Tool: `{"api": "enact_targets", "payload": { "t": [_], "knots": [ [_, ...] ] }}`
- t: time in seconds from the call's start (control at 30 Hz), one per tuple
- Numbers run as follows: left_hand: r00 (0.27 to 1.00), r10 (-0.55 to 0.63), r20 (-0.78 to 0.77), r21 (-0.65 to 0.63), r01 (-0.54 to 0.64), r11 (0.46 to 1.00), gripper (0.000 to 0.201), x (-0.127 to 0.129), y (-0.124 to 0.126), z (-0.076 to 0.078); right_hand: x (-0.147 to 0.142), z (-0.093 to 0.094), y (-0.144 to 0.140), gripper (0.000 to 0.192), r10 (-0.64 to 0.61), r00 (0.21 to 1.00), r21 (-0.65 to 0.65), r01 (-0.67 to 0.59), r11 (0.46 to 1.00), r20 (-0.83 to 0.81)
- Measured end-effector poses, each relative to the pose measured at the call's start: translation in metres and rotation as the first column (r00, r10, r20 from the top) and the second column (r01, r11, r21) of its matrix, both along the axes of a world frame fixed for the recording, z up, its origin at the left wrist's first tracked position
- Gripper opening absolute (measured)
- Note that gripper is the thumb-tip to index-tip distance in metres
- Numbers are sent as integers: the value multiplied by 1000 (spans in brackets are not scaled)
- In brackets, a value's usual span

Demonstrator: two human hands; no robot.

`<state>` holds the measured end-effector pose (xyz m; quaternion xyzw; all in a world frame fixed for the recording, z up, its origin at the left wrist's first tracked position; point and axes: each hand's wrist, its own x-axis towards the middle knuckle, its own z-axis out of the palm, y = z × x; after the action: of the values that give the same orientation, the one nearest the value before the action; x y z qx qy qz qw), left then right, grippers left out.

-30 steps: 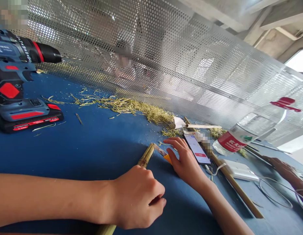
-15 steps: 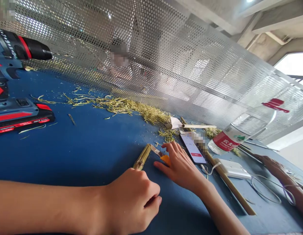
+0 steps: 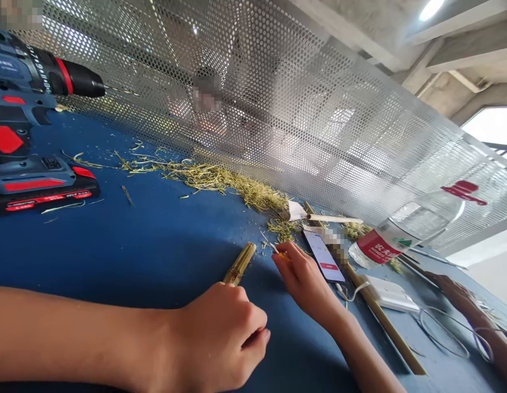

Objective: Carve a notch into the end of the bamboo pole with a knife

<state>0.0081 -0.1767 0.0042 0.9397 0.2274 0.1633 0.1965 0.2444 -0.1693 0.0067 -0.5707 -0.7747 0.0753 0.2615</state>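
My left hand (image 3: 220, 338) is wrapped in a fist round a greenish-yellow bamboo stick (image 3: 239, 266). Only its upper end shows beyond my knuckles; the rest is hidden by the hand. Just to the right of that end, my right hand (image 3: 304, 278) has its fingers closed on a box cutter (image 3: 281, 254). A bit of its orange body and a thin blade edge show past the fingertips, and the blade is apart from the stick. Small pale chips lie on the blue table (image 3: 175, 234) between the stick and the blade.
A cordless drill (image 3: 36, 120) stands at the left. Yellow-green shavings (image 3: 220, 179) line the perforated metal screen (image 3: 278, 98). A phone (image 3: 324, 254), a bamboo pole (image 3: 384, 314), a white power bank (image 3: 388, 292) and a water bottle (image 3: 400, 232) lie at the right, near another person's hand (image 3: 452, 289).
My right hand has drawn the box cutter slightly right, off the tip of the bamboo stick, and its fingers have curled in. My left hand holds still. The view has shifted slightly.
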Motion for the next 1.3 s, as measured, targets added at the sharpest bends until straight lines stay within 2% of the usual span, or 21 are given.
{"api": "enact_targets", "payload": {
  "t": [0.13,0.3,0.47,0.6,0.7,0.8,0.87,1.1,1.3],
  "knots": [
    [1000,5,0,-12,-5,1000,35,0,0,0,5,0,3,22,-1,1000,49,2,999,-26],
    [1000,19,0,-12,-19,1000,37,0,2,1,18,0,13,33,-67,997,116,70,991,-29],
    [1000,12,-8,12,-12,1000,37,1,2,4,38,-6,21,28,-158,987,-35,157,987,-14],
    [999,5,-35,9,-5,1000,33,0,0,6,43,-10,23,31,-159,986,-55,157,986,-41],
    [999,-6,-37,19,6,1000,33,-1,0,5,37,-3,15,36,-124,989,-124,113,986,-83],
    [999,-10,-31,34,11,999,33,-1,0,2,26,7,2,40,-37,991,-231,7,973,-128],
    [999,-12,-31,38,13,999,33,-1,0,1,20,10,-5,42,0,992,-246,-32,969,-130],
    [991,-129,-22,-71,128,989,33,-1,3,6,17,-11,1,50,-42,991,-302,2,953,-129],
    [995,-101,-8,-93,99,991,36,-3,4,8,22,-15,7,52,-91,990,-333,51,942,-105]
  ]
}}
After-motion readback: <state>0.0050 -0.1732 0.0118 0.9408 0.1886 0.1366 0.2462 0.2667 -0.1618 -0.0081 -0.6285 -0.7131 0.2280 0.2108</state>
